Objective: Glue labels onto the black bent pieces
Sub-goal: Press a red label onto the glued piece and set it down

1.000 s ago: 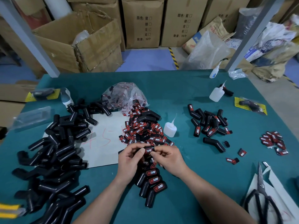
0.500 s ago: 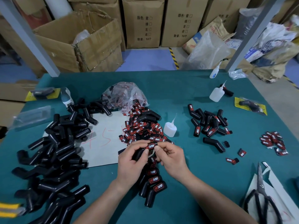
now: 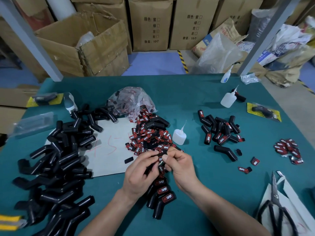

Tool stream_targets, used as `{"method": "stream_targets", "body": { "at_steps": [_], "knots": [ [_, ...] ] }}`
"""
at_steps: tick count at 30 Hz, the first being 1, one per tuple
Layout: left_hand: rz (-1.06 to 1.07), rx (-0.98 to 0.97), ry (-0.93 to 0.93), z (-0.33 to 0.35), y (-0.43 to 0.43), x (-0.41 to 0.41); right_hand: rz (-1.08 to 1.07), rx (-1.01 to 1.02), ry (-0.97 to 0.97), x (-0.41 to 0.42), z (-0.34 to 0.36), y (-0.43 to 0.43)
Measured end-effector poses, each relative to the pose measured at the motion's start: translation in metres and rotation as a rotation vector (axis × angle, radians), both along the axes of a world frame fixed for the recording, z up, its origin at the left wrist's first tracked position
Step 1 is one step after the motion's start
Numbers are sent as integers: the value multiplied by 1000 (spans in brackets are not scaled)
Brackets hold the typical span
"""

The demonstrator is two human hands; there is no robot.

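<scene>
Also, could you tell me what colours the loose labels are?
The labels are black with red and white lettering; head view.

The piece (image 3: 150, 168) in the left hand (image 3: 141, 174) was level and now tips toward 7 o'clock. The label (image 3: 160, 159), whose lettering read plainly half a second ago, now stands on end. The right hand (image 3: 182, 169) pinches it, the thumb covering most of it.

Bent piece (image 3: 150, 167) between left hand (image 3: 140, 172), right hand (image 3: 181, 169)
</scene>
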State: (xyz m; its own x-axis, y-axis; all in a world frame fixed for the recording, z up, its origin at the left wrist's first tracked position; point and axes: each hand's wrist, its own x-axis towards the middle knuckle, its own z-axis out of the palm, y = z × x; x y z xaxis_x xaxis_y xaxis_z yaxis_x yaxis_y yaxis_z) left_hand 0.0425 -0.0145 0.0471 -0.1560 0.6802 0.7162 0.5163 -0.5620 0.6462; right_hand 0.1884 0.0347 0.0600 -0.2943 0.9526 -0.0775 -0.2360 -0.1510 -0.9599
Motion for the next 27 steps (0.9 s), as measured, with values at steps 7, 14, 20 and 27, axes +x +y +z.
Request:
{"method": "stream_targets", "body": {
  "at_steps": [7,14,20,27],
  "knots": [
    [-156,-571,-573,26,-6,3,-65,180,-103,2,10,0],
    [-174,-561,-536,29,-6,-3,41,179,-115,0,16,-6],
    [-177,-474,-414,29,-7,0,74,71,-20,-2,10,-7],
    [-139,-529,-478,20,-6,5,34,12,-26,-5,9,-10]
  ]
}}
